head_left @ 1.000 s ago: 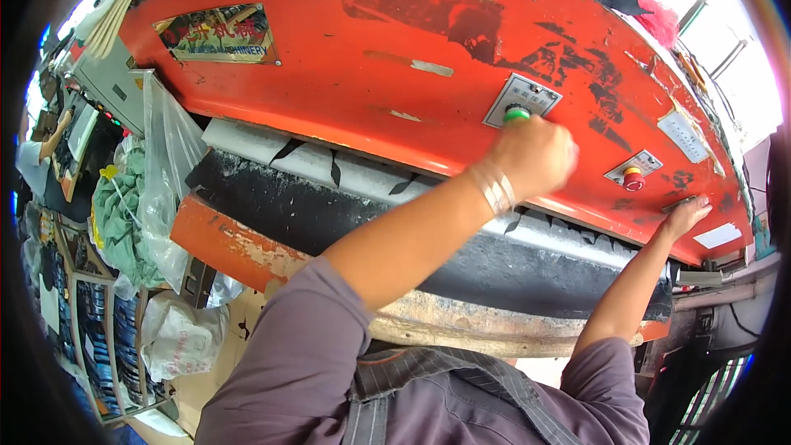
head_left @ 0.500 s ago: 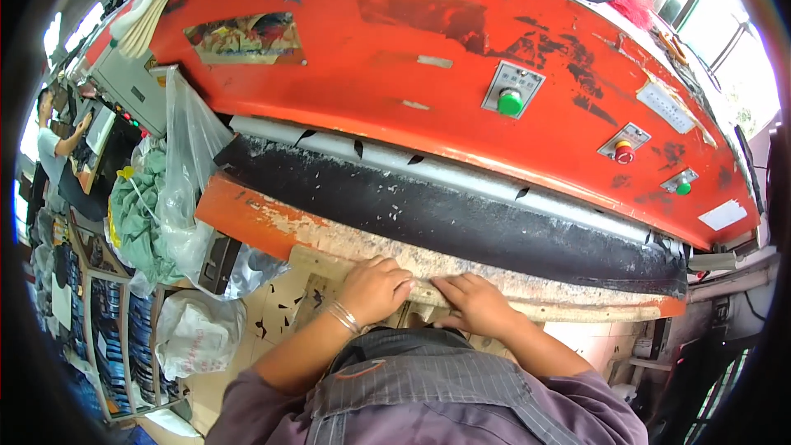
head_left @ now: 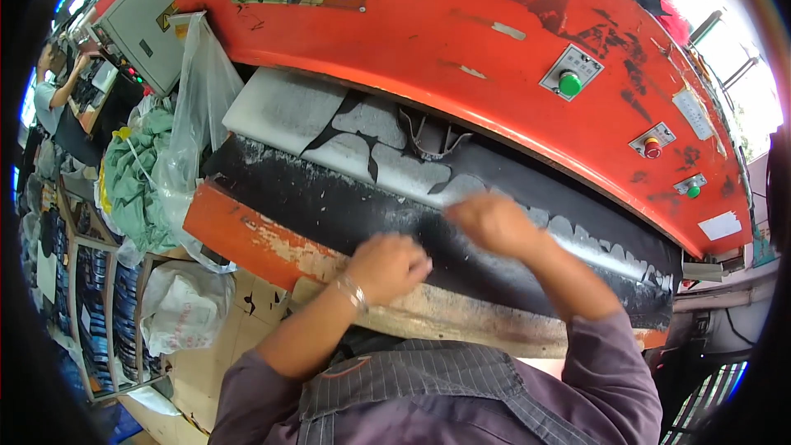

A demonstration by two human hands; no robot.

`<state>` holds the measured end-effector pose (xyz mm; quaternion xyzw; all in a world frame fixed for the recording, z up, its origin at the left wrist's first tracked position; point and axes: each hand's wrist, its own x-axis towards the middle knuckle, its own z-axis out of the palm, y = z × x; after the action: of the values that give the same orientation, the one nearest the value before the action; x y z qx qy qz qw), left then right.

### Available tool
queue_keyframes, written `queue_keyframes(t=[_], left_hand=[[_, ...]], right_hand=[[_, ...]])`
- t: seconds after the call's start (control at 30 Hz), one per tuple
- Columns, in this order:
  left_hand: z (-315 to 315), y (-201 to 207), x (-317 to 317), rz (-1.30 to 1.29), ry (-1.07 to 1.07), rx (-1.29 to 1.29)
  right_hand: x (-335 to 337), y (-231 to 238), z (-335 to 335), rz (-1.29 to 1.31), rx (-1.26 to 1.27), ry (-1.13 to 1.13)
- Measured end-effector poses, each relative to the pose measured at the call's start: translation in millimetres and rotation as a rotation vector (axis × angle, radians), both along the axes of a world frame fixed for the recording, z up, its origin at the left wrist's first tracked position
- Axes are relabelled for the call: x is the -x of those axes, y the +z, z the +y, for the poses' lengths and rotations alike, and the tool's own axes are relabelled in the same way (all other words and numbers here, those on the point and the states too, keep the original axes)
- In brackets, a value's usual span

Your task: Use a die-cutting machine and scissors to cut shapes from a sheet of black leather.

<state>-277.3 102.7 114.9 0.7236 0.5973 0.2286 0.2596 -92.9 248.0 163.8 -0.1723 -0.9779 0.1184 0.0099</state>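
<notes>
My left hand [head_left: 387, 270], with bangles at the wrist, hangs over the front of the black bed strip [head_left: 305, 206]; its fingers are curled, and what they hold, if anything, is hidden. My right hand [head_left: 494, 222], smeared by motion, reaches over the bed toward the white cutting board [head_left: 280, 107]; its fingers cannot be made out. Black sheet material [head_left: 527, 165] with shaped cut-outs lies on the board, its left part reduced to thin webs. A metal cutting die [head_left: 430, 142] stands on the sheet under the machine's front, beyond my right hand.
The red press [head_left: 412, 16] spans the far side, with a green button [head_left: 569, 83] and a red stop knob [head_left: 652, 147]. Plastic bags and green cloth [head_left: 144, 189] hang at left above a white sack [head_left: 185, 309]. Another person [head_left: 53, 99] works at far left.
Both hands have left the wooden front edge; the right has moved forward over the bed. More of the white board, the cut sheet and the die now show. The view has shifted.
</notes>
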Motion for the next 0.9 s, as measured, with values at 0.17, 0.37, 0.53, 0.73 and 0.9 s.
queue_keyframes(t=[0.17,0.37,0.53,0.73,0.9], left_hand=[[71.0,-71.9,51.5,0.255,0.228,-0.327],[80.4,-77.6,70.0,0.185,0.156,-0.206],[107.9,-79.6,61.4,-0.064,0.189,-0.215],[152.6,-96.1,29.2,-0.059,0.127,-0.255],[148.2,-110.1,31.8,-0.081,0.111,-0.29]], right_hand=[[117.3,-59.6,106.3,0.249,-0.344,0.495],[110.6,-32.2,147.9,0.267,-0.361,0.481],[44.6,-27.3,136.9,-0.252,-0.119,-0.687],[3.6,-75.8,107.2,-0.155,0.119,-1.116],[-50.6,-104.7,60.8,0.284,0.193,-0.757]])
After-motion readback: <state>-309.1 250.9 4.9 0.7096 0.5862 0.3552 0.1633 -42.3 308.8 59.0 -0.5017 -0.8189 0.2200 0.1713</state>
